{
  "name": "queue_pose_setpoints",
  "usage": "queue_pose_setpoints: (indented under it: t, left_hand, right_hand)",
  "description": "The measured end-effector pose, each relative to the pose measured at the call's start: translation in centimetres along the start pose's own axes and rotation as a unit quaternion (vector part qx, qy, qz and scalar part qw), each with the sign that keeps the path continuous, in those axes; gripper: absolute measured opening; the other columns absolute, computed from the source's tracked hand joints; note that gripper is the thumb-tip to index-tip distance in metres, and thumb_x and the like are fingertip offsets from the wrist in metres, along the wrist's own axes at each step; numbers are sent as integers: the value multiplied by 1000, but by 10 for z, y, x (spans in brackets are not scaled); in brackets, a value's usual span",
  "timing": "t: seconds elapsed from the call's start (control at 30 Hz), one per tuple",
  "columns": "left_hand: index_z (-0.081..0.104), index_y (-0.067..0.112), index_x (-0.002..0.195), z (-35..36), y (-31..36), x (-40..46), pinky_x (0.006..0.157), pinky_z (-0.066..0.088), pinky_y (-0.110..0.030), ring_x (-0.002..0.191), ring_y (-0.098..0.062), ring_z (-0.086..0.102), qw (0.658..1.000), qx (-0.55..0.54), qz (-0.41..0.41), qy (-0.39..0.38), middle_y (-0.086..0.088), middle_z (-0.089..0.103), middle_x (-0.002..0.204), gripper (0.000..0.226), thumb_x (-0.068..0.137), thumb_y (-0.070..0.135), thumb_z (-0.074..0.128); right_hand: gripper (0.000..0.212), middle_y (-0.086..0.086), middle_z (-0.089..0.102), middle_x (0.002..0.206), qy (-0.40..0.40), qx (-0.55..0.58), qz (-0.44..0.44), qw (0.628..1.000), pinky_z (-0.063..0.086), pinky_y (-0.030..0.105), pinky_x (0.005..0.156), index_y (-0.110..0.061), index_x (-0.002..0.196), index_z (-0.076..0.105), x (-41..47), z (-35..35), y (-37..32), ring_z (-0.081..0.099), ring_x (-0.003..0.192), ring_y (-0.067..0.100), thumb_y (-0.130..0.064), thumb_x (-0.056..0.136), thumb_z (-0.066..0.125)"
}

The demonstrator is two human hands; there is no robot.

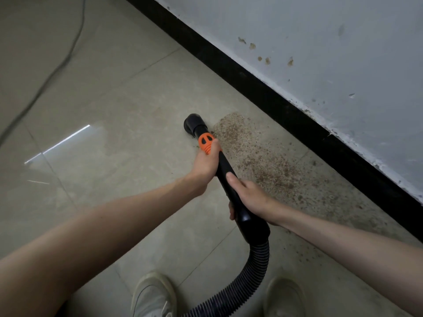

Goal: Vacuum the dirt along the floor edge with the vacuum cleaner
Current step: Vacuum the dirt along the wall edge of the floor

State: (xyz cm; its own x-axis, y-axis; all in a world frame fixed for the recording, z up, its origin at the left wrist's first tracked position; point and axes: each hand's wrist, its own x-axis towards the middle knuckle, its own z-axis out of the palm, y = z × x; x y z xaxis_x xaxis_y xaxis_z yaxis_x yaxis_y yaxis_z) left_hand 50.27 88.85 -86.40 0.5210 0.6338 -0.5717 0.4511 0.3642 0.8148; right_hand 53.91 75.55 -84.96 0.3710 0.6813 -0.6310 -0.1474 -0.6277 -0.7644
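**Nozzle sits just left of the dirt band**

Nearest to us are our two pale shoes [153,296], and between them the ribbed hose [249,277] climbs from the bottom edge to the black wand [231,186]. Our right hand [249,200] grips the wand's lower, thicker end, fingers [231,210] curled under it and the thumb lying along the top. Further up, our left hand [206,162] wraps the orange collar [206,141], so it is the hand nearer the working end. Beyond it the round black nozzle [194,124] rests low at the floor tiles [128,99] (whether it actually touches them, we cannot tell).

The wand's long axis runs away from us and slightly left. The dirt [258,156] lies to the right of that line: a brown speckled band running diagonally, parallel with the black skirting [263,92] below the wall [332,53], its far end just beside the nozzle. We judge the next sweep calls for swinging the nozzle rightward, towards the skirting, then drawing it back along the band. Most of the dirt looks untouched.

A thin cable [57,65] trails across the far left floor.
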Motion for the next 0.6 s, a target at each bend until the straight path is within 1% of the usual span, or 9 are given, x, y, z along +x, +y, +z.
queue_pose_setpoints:
  t: [0.13, 0.2, 0.3, 0.37, 0.47, 0.53, 0.6]
  left_hand:
    - [52, 16, 81, -9, 15, 3, 69, 50, -31, 69, -16, 56, 999, -11, -39, -17, -3, 55, 77, 34, 96, 46, 45]
    - [54, 16, 84, -16, 19, 3, 64, 49, -28, 68, -16, 55, 998, -37, -49, -23, -2, 53, 77, 35, 95, 48, 45]
    - [54, 15, 86, -25, 17, 0, 62, 47, -27, 67, -15, 53, 996, -71, -59, -12, -1, 51, 76, 37, 95, 49, 44]
    - [53, 13, 89, -31, 15, -1, 61, 47, -27, 67, -15, 55, 996, -67, -66, 1, -2, 53, 77, 38, 95, 50, 45]
    - [52, 12, 94, -38, 12, -3, 56, 47, -25, 68, -15, 56, 995, -71, -69, 33, -2, 53, 78, 38, 94, 49, 46]
    - [51, 14, 90, -39, 13, -11, 55, 46, -25, 68, -14, 55, 994, -72, -65, 43, -1, 52, 78, 35, 95, 48, 45]
    - [50, 15, 87, -41, 20, -25, 56, 46, -25, 67, -13, 54, 995, -73, -52, 48, -1, 51, 77, 35, 95, 50, 44]
  right_hand:
    - [49, 8, 61, 50, 26, 15, 7, 1000, 48, 25, 47, -5, 79, 53, 0, 5, -17, 60, 43, 19, -48, 100, 41]
    - [48, 10, 63, 54, 20, 35, 8, 999, 50, 24, 49, -5, 78, 56, -3, 6, -25, 62, 47, 20, -47, 98, 46]
    - [49, 11, 66, 57, -2, 44, 5, 999, 51, 22, 52, -5, 76, 60, -8, 11, -30, 64, 51, 20, -48, 96, 51]
    - [47, 11, 67, 58, -25, 45, 5, 999, 51, 22, 52, -7, 75, 59, -10, 14, -28, 64, 51, 20, -49, 96, 51]
    - [44, 7, 68, 59, -67, 44, 8, 997, 52, 24, 50, -9, 77, 56, -11, 16, -23, 66, 52, 21, -49, 95, 51]
    - [44, 6, 68, 59, -70, 20, -8, 997, 52, 25, 51, -10, 79, 54, -16, 17, -24, 65, 51, 20, -50, 96, 49]
    - [44, 8, 70, 65, -52, -40, -44, 997, 55, 31, 59, -12, 78, 54, -25, 20, -27, 65, 54, 19, -51, 97, 45]
